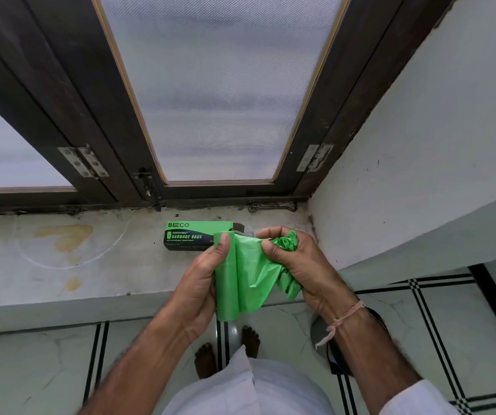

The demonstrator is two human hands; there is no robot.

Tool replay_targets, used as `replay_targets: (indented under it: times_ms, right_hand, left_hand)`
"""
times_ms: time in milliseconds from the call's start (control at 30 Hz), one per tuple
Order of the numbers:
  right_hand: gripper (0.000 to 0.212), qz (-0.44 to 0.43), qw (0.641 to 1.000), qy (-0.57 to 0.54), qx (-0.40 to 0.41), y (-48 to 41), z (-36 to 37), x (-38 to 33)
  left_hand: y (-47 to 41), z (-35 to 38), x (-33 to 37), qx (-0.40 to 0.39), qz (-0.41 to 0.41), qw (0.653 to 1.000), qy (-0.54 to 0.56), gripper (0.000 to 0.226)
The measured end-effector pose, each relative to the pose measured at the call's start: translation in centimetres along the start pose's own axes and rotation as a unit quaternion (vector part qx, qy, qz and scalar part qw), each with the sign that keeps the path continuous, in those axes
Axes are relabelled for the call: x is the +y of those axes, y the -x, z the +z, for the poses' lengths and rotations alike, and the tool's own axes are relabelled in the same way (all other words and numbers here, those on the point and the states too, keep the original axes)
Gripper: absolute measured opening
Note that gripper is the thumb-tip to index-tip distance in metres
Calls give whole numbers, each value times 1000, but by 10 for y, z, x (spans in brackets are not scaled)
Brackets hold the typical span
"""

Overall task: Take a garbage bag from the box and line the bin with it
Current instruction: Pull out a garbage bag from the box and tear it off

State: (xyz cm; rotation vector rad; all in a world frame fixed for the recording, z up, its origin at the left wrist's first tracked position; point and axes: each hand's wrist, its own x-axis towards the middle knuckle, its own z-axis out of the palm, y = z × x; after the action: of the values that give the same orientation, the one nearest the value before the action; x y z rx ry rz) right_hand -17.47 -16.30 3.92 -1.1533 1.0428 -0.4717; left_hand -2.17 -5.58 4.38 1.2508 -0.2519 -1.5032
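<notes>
A green and black box of garbage bags (194, 236) lies on the stone window ledge, its right end flap open. In front of it my left hand (202, 280) grips a roll of green garbage bags (226, 283) held upright. A loose green bag (266, 271) unrolls from it to the right, where my right hand (297, 265) is closed on its bunched end. A dark round bin (320, 330) stands on the floor below my right wrist, mostly hidden by my arm.
The ledge (91, 265) runs along a dark-framed frosted window (220, 100) and shows yellow stains at the left. A white wall (420, 160) closes the right side. My bare feet (228, 351) stand on tiled floor beneath the ledge.
</notes>
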Motion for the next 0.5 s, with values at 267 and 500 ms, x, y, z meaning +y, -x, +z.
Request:
replay_targets:
  times_ms: [267, 500]
  right_hand:
    - [30, 27, 999, -14, -34, 1, 3, -4]
    - [19, 6, 999, -30, 13, 1, 9, -6]
  left_hand:
    - [-1, -2, 1, -28, 6, 999, -20, 48]
    - [-4, 0, -2, -25, 6, 999, -24, 55]
